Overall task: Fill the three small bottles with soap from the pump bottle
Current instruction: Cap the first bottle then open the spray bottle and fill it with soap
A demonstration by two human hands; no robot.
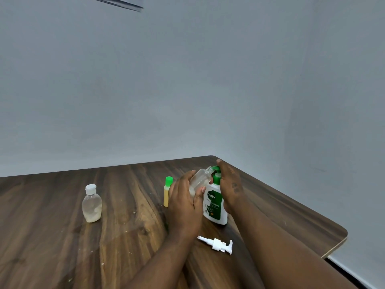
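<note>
Nearest: loose white pump top (216, 245) flat on table (125, 236), untouched. My left hand (184, 203), fingers wrapped round uncapped clear small bottle (199, 180); its long axis tilts up-right, mouth just at green nozzle. My right hand (229, 184), fingers curled over head of upright Dettol pump bottle (215, 207). Next press hinges on mouth-nozzle alignment. Behind left hand: green-capped bottle (167, 191). Far left: white-capped bottle (92, 205).

I look through one wide-angle head camera, facing forward and down, close over the tabletop (52, 236) toward its far right corner.
</note>
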